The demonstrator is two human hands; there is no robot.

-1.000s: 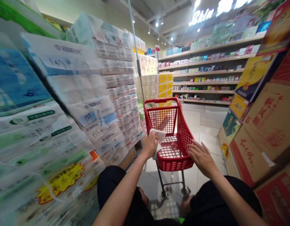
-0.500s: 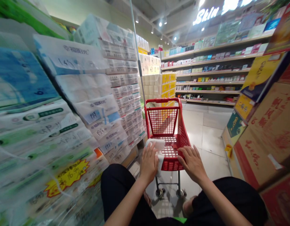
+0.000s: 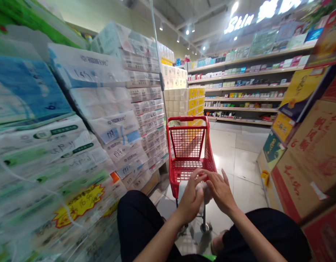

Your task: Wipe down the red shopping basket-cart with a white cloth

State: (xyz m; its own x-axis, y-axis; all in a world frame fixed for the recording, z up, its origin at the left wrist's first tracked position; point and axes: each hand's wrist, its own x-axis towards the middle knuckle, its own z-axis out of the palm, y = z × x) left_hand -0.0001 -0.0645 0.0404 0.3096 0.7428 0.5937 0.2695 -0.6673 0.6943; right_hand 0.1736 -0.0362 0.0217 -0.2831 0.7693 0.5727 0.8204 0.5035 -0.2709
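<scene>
A red plastic shopping cart (image 3: 172,174) stands between my knees, its basket grid bare in the visible part. Over its near edge, my left hand (image 3: 192,199) has its fingers curled around a crumpled white wipe (image 3: 202,187). Whether the wipe is paper or cloth I cannot tell. Close against it from the right, my right hand (image 3: 221,193) has its fingers stretched out, their tips over the left fingertips and touching the wipe. Part of the wipe is hidden behind both hands, and they cover much of the cart's near rim.
Tall stacks of wrapped tissue packs (image 3: 115,123) line the left side. Cardboard boxes (image 3: 312,145) are piled on the right. Stocked shelves (image 3: 244,85) stand at the back. A thin metal pole (image 3: 158,58) rises left of the cart. Pale floor tiles (image 3: 228,145) run between.
My left hand has moved right with the wipe, from the cart's near left edge to my right hand. The right fingers have come off the rim and now meet the left ones.
</scene>
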